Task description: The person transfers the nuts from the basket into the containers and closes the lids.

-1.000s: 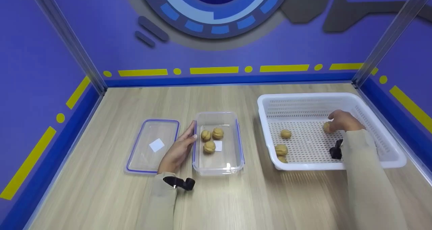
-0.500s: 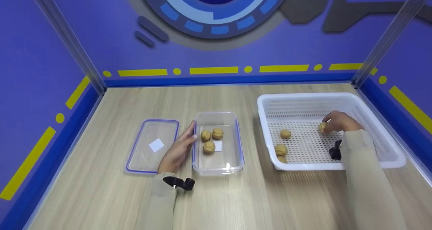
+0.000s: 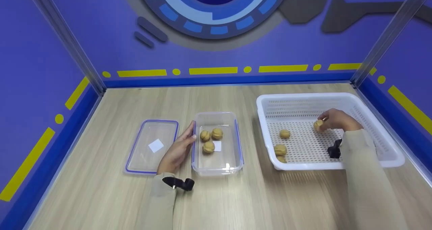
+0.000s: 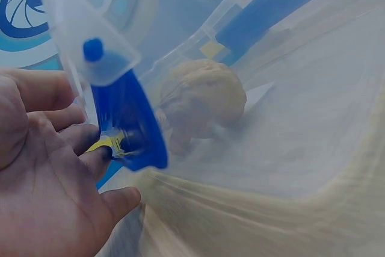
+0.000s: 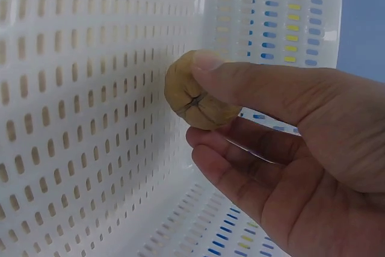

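My right hand [image 3: 338, 119] pinches a walnut [image 5: 195, 91] between thumb and fingers, low inside the white perforated basket [image 3: 314, 166]. In the right wrist view the thumb [image 5: 252, 82] lies over the walnut, close to the basket's slotted floor. My left hand [image 3: 177, 152] rests against the left side of a clear plastic container [image 3: 219, 162], its fingers [image 4: 90, 139] beside the blue-edged latch flap [image 4: 129, 112]. Three walnuts [image 3: 208, 147] sit inside the container near a white square label [image 3: 217, 146].
A clear lid [image 3: 141, 155] with a blue seal lies flat left of the container, partly behind the left hand. More walnuts [image 3: 280, 150] lie at the basket's left side, one partly hidden by the rim. Purple walls [image 3: 216, 59] enclose the wooden table [image 3: 216, 203].
My right hand has shifted a little to the left inside the basket, with the walnut in its fingers moving along. The left hand and the container have stayed put.
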Tool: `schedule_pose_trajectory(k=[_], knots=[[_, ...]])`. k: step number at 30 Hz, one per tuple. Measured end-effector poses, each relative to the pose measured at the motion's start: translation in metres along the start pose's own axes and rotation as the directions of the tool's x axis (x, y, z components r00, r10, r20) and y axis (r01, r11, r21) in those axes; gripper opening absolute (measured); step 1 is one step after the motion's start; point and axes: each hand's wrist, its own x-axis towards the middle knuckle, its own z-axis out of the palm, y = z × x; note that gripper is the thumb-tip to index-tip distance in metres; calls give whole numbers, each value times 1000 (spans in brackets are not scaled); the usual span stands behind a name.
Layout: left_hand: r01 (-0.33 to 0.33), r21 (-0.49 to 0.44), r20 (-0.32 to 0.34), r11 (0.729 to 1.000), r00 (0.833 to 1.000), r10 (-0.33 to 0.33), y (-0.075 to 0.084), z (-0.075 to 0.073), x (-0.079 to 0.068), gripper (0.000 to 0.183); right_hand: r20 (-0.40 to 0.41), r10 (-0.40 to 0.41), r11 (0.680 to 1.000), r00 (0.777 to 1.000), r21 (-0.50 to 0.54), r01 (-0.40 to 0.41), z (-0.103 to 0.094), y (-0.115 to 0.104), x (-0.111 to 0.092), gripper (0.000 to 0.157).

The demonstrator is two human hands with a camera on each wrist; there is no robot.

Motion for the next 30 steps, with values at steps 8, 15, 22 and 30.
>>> schedule_pose_trajectory(k=[8,15,22,30], knots=[[11,-12,-8,1000,1000,-11,0,1,0,61,-8,-45,999,999,-6,45,0,-7,2,62],[18,-23,-17,1000,1000,-18,0,1,0,61,-37,-110,994,993,23,111,-2,-17,1,59],[18,-41,-12,999,1000,-19,0,1,1,62,-48,-136,990,989,20,137,-2,-33,1,61],[10,-36,-6,999,1000,-10,1,1,1,62,-77,-173,985,982,4,174,-3,-50,1,62]])
